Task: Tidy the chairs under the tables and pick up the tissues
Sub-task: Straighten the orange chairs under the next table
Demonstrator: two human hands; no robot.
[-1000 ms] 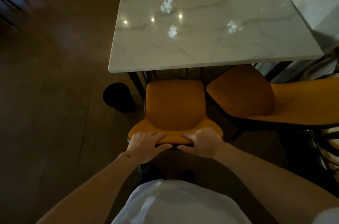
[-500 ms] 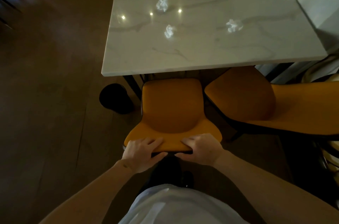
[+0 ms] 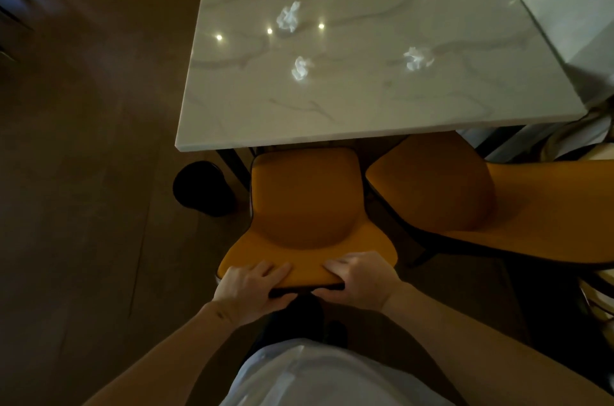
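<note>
Left hand (image 3: 247,289) and right hand (image 3: 360,279) both grasp the near top edge of the chair (image 3: 304,206), its seat front just under the table (image 3: 332,126); push evenly and straight, clear of the bin (image 3: 202,188) at left.

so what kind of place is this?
Likely a restaurant or café dining area: a marble-look table with matching orange chairs on both sides, crumpled tissues left on top, and a small black bin beside it.
</note>
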